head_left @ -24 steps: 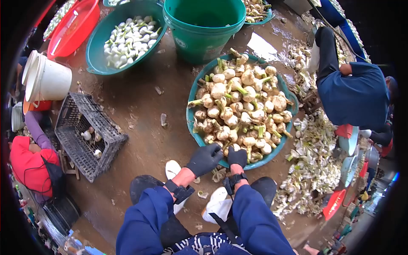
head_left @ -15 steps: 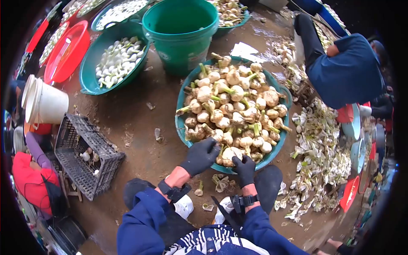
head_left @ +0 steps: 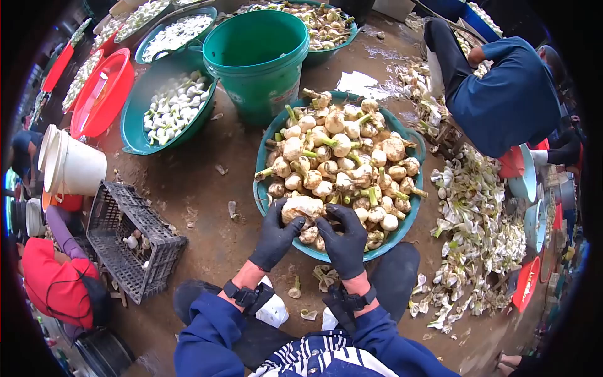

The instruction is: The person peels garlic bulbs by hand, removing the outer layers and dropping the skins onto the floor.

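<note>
My left hand (head_left: 276,234), in a black glove, grips a large garlic bulb (head_left: 303,208) with brownish outer skin, at the near edge of a teal tub. Against the bulb's right side, the gloved fingers of my right hand (head_left: 344,240) are bent, with the thumb at its skin; whether a flap of skin is pinched there is hard to make out. Just beyond both hands, the teal tub (head_left: 419,149) is heaped with unpeeled garlic bulbs (head_left: 342,146), several with cut green stems.
Behind the tub stands a green bucket (head_left: 254,75), beside a basin of white peeled garlic (head_left: 177,107). A black crate (head_left: 135,242) and white buckets (head_left: 78,164) are at left. Peelings (head_left: 477,239) lie heaped at right, near a seated person (head_left: 505,94).
My left hand has shifted left and turned, now gripping the large bulb. It is lifted a little leftward and toward the tub's near rim, with my right hand following.
</note>
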`<state>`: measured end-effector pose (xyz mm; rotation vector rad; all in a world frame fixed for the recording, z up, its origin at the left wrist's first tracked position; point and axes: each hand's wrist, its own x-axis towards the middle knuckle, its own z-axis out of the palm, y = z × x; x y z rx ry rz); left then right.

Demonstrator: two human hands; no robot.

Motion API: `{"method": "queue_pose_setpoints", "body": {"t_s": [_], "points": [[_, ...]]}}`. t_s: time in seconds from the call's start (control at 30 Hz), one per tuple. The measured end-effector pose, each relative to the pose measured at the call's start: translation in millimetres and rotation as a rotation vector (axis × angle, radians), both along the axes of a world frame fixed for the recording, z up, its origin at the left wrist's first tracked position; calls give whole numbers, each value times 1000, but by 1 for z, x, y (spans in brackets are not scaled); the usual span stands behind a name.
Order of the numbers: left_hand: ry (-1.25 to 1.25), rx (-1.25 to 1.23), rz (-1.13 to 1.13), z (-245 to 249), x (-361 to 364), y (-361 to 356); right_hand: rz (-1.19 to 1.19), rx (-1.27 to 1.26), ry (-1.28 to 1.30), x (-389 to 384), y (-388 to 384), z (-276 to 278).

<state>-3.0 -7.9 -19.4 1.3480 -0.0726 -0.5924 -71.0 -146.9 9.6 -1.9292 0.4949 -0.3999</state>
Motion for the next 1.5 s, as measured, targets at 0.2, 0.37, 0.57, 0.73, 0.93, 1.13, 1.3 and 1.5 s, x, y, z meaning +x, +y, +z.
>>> {"method": "queue_pose_setpoints", "body": {"t_s": [0.2, 0.37, 0.57, 0.73, 0.93, 1.13, 1.3, 1.5], "points": [[-256, 179, 31, -8, -8, 7, 1, -100, -32, 8, 12, 5], [-354, 320, -7, 3, -18, 10, 7, -205, -52, -1, 17, -10], [-387, 440, -20, 23, -22, 17, 12, -282, -94, 0, 24, -8], [-422, 480, -3, 30, -23, 38, 59, -271, -123, -1, 35, -8], [-231, 481, -155, 22, -32, 80, 66, -83, -68, -13, 53, -39], [47, 179, -213, 27, -60, 121, 119, 23, 283, -38, 64, -95], [126, 98, -122, 20, -82, 136, 285, -132, 539, -74, 87, -137], [250, -240, 7, 32, -60, 121, 452, -53, 408, -89, 50, -125]]}}
